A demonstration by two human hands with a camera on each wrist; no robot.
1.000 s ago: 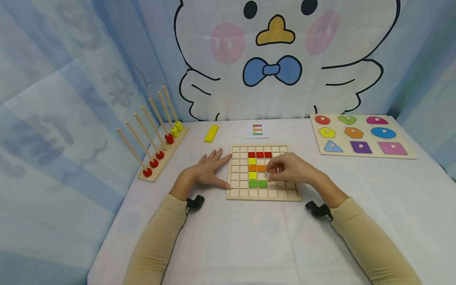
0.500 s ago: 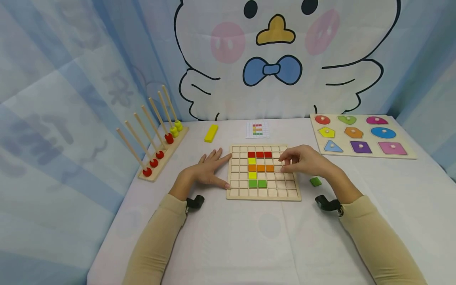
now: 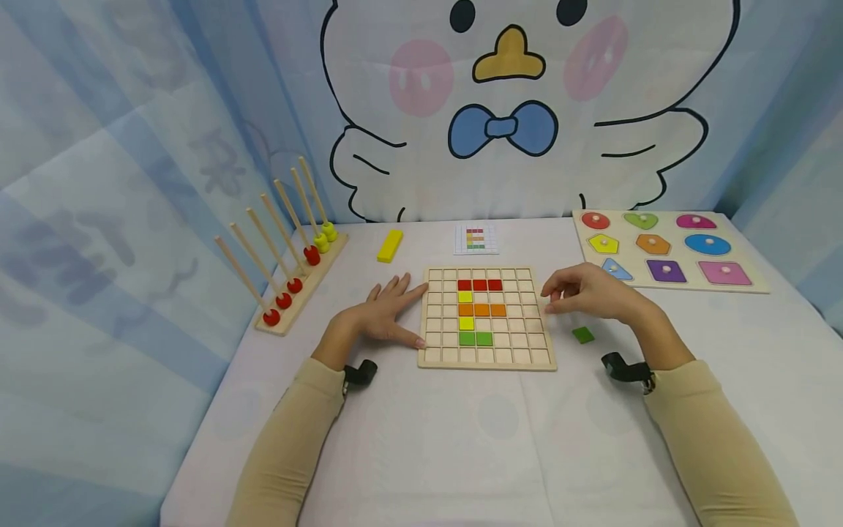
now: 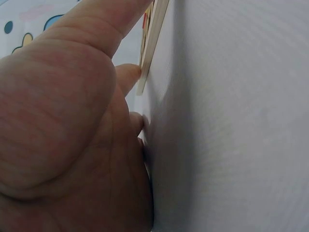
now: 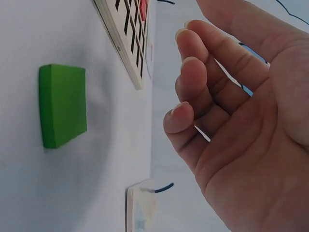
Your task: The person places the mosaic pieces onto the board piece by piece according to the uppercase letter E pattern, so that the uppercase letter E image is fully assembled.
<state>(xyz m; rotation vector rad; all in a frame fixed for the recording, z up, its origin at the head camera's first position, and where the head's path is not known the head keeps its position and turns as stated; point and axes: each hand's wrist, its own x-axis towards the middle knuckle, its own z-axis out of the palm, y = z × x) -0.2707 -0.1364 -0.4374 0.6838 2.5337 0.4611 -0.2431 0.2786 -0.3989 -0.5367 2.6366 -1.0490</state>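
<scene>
A wooden grid board lies mid-table, with red, yellow, orange and green square tiles set in some of its cells. My left hand is spread flat at the board's left side, thumb and index finger touching its edge. Off the board's right edge hovers my right hand, fingers loosely bent and holding nothing in the right wrist view. A loose green tile lies on the table just below that hand; the right wrist view shows the same green tile close up.
A small pattern card lies behind the board, and a yellow block is to its left. The peg stand with red and yellow beads stands at far left. A shape puzzle board is at back right.
My right hand has drawn back rightward off the board, leaving a third orange tile in the middle row. The loose green tile has come into sight. My left hand has stayed put.
</scene>
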